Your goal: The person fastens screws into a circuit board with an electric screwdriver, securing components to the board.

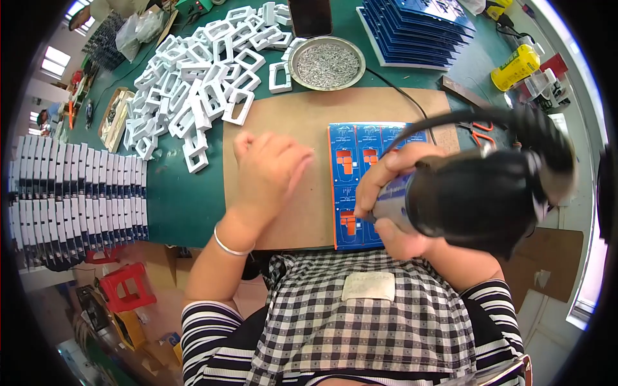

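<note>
Bare cardboard (302,219) between frames (195,71) and panel (351,135)

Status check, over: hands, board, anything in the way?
Left hand above brown mat, grip unclear. Right hand gripping power tool. Blue board on mat, right side partly hidden by tool and hand.

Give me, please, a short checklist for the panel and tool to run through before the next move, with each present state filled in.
1. Tool gripped: ok, the right hand is wrapped around it.
2. Tool tip seated: cannot tell, the hand and tool hide it.
3. Panel supported: ok, it lies on the brown board.
4. Left hand off the panel: ok, it is to the panel's left; whether it pinches anything, cannot tell.
5. Cable out of the view of the panel: not ok, it crosses in front of the far edge.
</note>
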Demonstrator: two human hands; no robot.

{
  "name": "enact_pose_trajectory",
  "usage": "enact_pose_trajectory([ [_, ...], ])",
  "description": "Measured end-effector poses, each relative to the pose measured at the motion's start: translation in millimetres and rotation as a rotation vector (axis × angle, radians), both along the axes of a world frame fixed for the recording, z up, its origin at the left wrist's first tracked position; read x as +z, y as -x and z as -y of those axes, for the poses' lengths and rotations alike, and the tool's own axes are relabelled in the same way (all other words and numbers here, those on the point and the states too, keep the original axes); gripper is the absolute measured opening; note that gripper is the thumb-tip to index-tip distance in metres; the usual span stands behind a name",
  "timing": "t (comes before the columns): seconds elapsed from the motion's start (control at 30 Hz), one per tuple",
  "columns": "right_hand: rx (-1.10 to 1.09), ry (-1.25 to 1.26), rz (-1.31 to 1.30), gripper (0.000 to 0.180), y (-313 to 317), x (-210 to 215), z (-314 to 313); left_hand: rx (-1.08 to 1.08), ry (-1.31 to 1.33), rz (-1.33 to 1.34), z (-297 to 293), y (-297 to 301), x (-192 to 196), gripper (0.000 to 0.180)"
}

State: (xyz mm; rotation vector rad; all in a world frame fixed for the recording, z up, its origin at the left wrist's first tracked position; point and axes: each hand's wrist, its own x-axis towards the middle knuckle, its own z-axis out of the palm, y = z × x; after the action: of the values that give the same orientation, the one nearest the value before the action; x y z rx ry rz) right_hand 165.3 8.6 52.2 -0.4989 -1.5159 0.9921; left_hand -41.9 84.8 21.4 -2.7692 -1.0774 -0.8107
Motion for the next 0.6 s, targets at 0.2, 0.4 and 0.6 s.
enact_pose_trajectory([
  [0.2, -0.048, 0.165, -0.125, 0.061, -1, -11, -5, -0.058, -0.055, -0.249, -23, -12, -24, 0.005],
  [0.4, -0.172, 0.334, -0.332, 0.065, -9, -3, -17, -0.079, -0.198, -0.377, -23, -26, -20, 0.008],
  [0.6, -0.319, 0.302, -0.501, 0.062, -32, -5, 1, -0.108, 0.34, -0.122, -6, -31, 3, 0.005],
])
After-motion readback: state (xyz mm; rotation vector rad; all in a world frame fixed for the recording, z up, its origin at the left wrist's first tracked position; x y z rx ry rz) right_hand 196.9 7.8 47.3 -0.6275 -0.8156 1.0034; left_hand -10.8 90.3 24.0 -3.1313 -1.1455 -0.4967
